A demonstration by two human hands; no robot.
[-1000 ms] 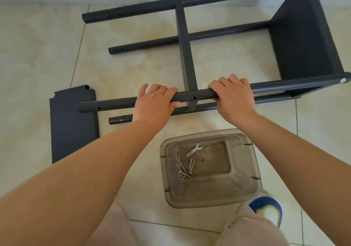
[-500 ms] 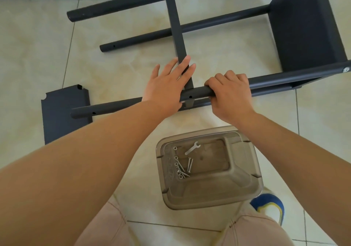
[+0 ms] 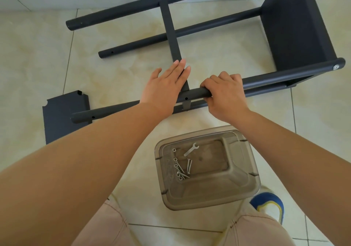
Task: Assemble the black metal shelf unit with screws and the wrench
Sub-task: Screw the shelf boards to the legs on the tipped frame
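Observation:
The black shelf frame lies on its side on the tiled floor, a fitted shelf panel (image 3: 296, 29) at its right end. My right hand (image 3: 225, 93) grips the near upper pole (image 3: 284, 75). My left hand (image 3: 165, 88) lies flat with straight fingers over that pole and the middle crossbar (image 3: 171, 35). A loose black shelf panel (image 3: 60, 112) lies on the floor at the left, under the pole's end. A small silver wrench (image 3: 191, 148) and several screws (image 3: 182, 169) lie in a clear brown plastic bin (image 3: 252, 169) in front of my knees.
A pale wall base runs along the top of the view behind the far pole (image 3: 121, 12). My knees and a blue and yellow shoe (image 3: 269, 206) are at the bottom, close to the bin. Bare tiles spread to the left.
My left hand let go of the near pole and now lies flat, fingers straight, over the crossbar. My right hand keeps its grip. The view shifted slightly.

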